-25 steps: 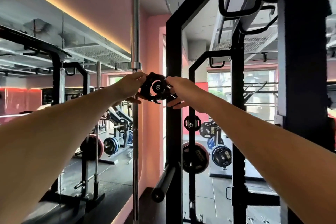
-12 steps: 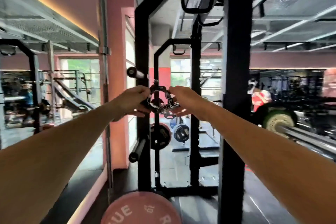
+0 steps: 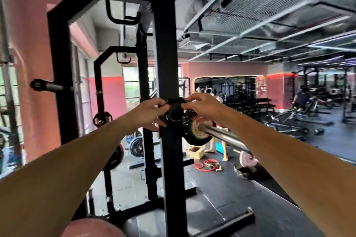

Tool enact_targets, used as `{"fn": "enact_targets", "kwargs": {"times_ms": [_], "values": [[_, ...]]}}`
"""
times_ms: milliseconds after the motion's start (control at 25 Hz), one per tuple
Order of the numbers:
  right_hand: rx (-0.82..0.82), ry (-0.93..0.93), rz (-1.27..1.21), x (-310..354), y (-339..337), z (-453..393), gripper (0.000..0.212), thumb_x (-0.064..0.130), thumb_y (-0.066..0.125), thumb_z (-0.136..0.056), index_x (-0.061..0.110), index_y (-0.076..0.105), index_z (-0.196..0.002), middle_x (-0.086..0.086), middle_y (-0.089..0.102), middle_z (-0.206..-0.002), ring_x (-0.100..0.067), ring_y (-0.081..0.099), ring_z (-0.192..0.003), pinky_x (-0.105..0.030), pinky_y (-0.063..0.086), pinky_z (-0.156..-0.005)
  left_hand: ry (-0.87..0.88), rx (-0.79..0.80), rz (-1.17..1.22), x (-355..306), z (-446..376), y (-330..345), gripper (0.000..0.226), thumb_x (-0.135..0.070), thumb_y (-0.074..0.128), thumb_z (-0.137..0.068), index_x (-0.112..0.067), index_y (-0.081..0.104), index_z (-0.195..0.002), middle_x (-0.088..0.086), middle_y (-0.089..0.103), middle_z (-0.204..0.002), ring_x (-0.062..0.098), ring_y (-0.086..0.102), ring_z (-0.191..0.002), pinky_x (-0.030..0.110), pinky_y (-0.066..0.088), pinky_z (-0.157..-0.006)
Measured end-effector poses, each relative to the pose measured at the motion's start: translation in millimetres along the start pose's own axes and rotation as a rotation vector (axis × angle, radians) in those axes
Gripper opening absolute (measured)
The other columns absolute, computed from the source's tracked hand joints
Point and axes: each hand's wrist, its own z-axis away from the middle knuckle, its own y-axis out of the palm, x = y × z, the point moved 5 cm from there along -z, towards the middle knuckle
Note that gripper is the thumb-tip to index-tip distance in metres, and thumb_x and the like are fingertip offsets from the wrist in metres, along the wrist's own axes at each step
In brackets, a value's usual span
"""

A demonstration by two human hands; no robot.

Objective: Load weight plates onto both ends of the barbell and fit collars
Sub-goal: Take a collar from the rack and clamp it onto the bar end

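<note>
Head view shows us gripping the black collar (image 3: 175, 110) at centre frame, left hand (image 3: 148, 110) pinching it at nine o'clock and right hand (image 3: 204, 107) at three; we should keep it square to the barbell (image 3: 221, 136), running toward four o'clock, before clamping. The only container, a cardboard box (image 3: 197, 152) at five o'clock, has contents we cannot make out
</note>
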Motion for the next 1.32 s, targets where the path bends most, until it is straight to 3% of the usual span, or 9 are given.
{"fn": "enact_targets", "kwargs": {"times_ms": [80, 160, 360, 440, 560, 840, 1080, 1200, 1320], "values": [[-0.026, 0.020, 0.029, -28, -47, 10, 0.015, 0.034, 0.073, -0.087, 0.025, 0.070, -0.098, -0.004, 0.070, -0.102, -0.019, 0.068, -0.079, -0.034, 0.062, -0.069, 0.005, 0.030, 0.017, -15, -12, 53, 0.018, -0.034, 0.055, -0.103, -0.020, 0.061, -0.111, 0.002, 0.067, -0.104, 0.029, 0.075, -0.092, 0.039, 0.061, -0.077], [0.008, 0.040, 0.085, -57, -90, 19, 0.018, 0.036, 0.073, -0.087, 0.023, 0.070, -0.101, -0.004, 0.070, -0.101, -0.016, 0.066, -0.077, -0.027, 0.058, -0.060, -0.010, 0.047, 0.046, -25, -21, 107, 0.022, -0.035, 0.055, -0.102, -0.018, 0.062, -0.115, 0.004, 0.069, -0.107, 0.028, 0.076, -0.092, 0.043, 0.061, -0.083], [0.082, 0.056, 0.171, -123, -157, 30, 0.021, 0.037, 0.071, -0.088, 0.023, 0.070, -0.103, -0.001, 0.069, -0.095, -0.012, 0.067, -0.068, -0.024, 0.056, -0.057, -0.061, 0.084, 0.065, -31, -37, 204, 0.025, -0.038, 0.057, -0.101, -0.022, 0.058, -0.120, 0.004, 0.067, -0.112, 0.028, 0.075, -0.096, 0.040, 0.060, -0.081], [0.128, 0.081, 0.202, -145, -171, 29, 0.017, 0.037, 0.070, -0.089, 0.024, 0.070, -0.100, -0.003, 0.069, -0.096, -0.013, 0.067, -0.068, -0.028, 0.057, -0.062, -0.082, 0.122, 0.010, -30, -44, 227, 0.015, -0.038, 0.060, -0.099, -0.026, 0.059, -0.108, -0.004, 0.066, -0.105, 0.025, 0.075, -0.093, 0.035, 0.059, -0.074], [0.200, 0.130, 0.228, -175, -174, 29, 0.015, 0.032, 0.070, -0.091, 0.021, 0.069, -0.100, -0.007, 0.068, -0.095, -0.017, 0.067, -0.065, -0.029, 0.057, -0.062, -0.135, 0.200, -0.053, -21, -51, 249, 0.015, -0.038, 0.065, -0.096, -0.024, 0.061, -0.095, -0.004, 0.068, -0.098, 0.021, 0.074, -0.085, 0.033, 0.058, -0.072], [0.225, 0.175, 0.195, -227, -169, 32, 0.016, 0.025, 0.068, -0.094, 0.017, 0.069, -0.107, -0.010, 0.069, -0.098, -0.016, 0.064, -0.068, -0.019, 0.052, -0.051, -0.159, 0.258, -0.144, 3, -66, 285, 0.014, -0.028, 0.069, -0.095, -0.017, 0.061, -0.095, 0.003, 0.067, -0.093, 0.021, 0.070, -0.086, 0.034, 0.056, -0.072], [0.222, 0.151, 0.140, -233, -159, 13, 0.012, 0.017, 0.061, -0.095, 0.026, 0.069, -0.097, -0.014, 0.072, -0.111, -0.022, 0.066, -0.092, -0.041, 0.057, -0.087, -0.036, 0.164, -0.287, 14, -86, 276, 0.016, -0.023, 0.077, -0.088, -0.010, 0.069, -0.083, 0.010, 0.066, -0.087, 0.019, 0.058, -0.076, 0.026, 0.049, -0.060], [0.185, 0.110, 0.168, -237, -154, 2, 0.016, 0.019, 0.060, -0.097, 0.026, 0.071, -0.107, -0.011, 0.071, -0.106, -0.020, 0.061, -0.085, -0.033, 0.053, -0.072, 0.039, 0.068, -0.401, 21, -97, 272, 0.016, -0.025, 0.082, -0.083, -0.019, 0.068, -0.077, 0.011, 0.075, -0.092, 0.020, 0.066, -0.078, 0.026, 0.051, -0.071], [0.177, 0.098, 0.208, -242, -151, -13, 0.027, 0.021, 0.063, -0.096, 0.019, 0.070, -0.122, -0.009, 0.070, -0.100, -0.019, 0.057, -0.079, -0.028, 0.048, -0.064, 0.036, 0.003, -0.367, 33, -106, 267, 0.025, -0.025, 0.085, -0.080, -0.020, 0.063, -0.091, 0.006, 0.073, -0.100, 0.029, 0.073, -0.083, 0.038, 0.059, -0.082]]}}
